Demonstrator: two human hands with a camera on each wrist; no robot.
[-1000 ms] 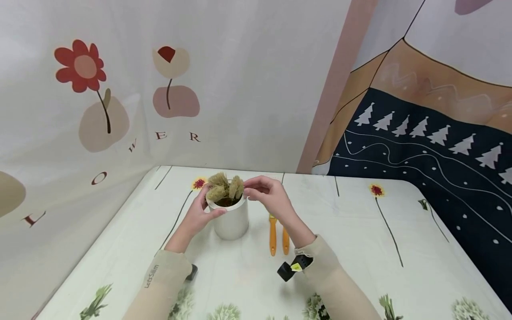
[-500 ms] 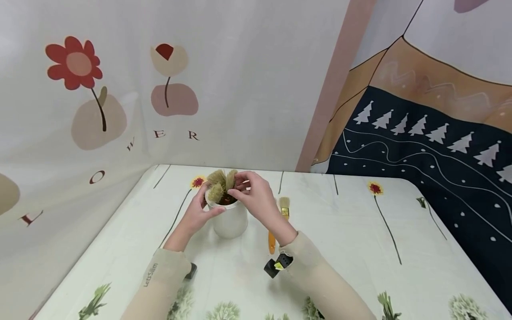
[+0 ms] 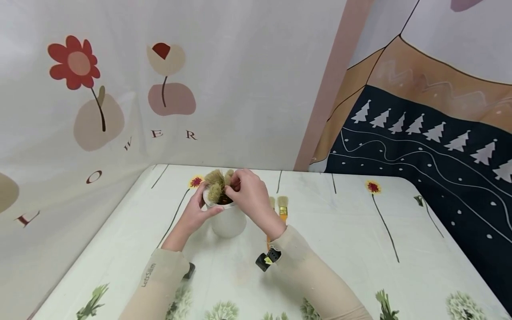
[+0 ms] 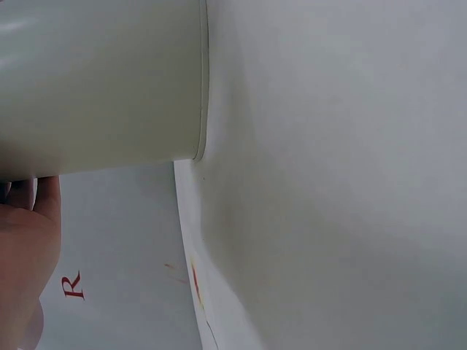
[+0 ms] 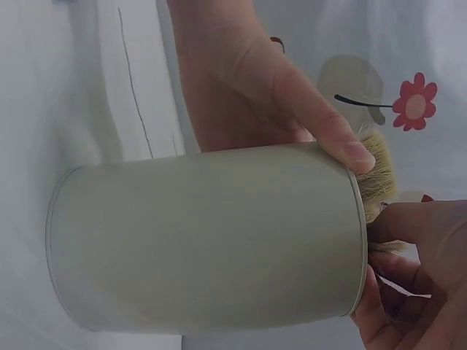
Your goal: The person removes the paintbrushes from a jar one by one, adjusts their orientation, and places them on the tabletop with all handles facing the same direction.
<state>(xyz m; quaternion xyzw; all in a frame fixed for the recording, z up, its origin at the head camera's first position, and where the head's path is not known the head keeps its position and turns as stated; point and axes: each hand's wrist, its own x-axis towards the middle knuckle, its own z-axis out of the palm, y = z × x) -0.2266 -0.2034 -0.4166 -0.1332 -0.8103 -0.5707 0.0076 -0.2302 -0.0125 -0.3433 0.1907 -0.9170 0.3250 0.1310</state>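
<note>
A white cylindrical container (image 3: 229,222) stands upright on the table, with several paintbrushes (image 3: 214,183) in it, bristles up. My left hand (image 3: 196,212) holds the container's left side near the top, its thumb on the rim. Over the container's right rim, my right hand (image 3: 253,193) pinches a paintbrush (image 3: 229,176) just below the bristles; the fingers hide most of it. In the right wrist view, the curled fingers of the right hand (image 5: 423,277) are at the container's mouth, opposite the left hand (image 5: 277,95). The brush handles are hidden inside the container.
Two more paintbrushes lie on the table to the right of the container: one (image 3: 282,208) shows bristles and ferrule, the other is mostly behind the right wrist. The tablecloth (image 3: 332,266) has printed flowers. Fabric hangings (image 3: 248,89) rise behind the table.
My right hand has moved left from the container's right edge to over its opening and curled its fingers about a brush there. The left hand keeps its hold on the container.
</note>
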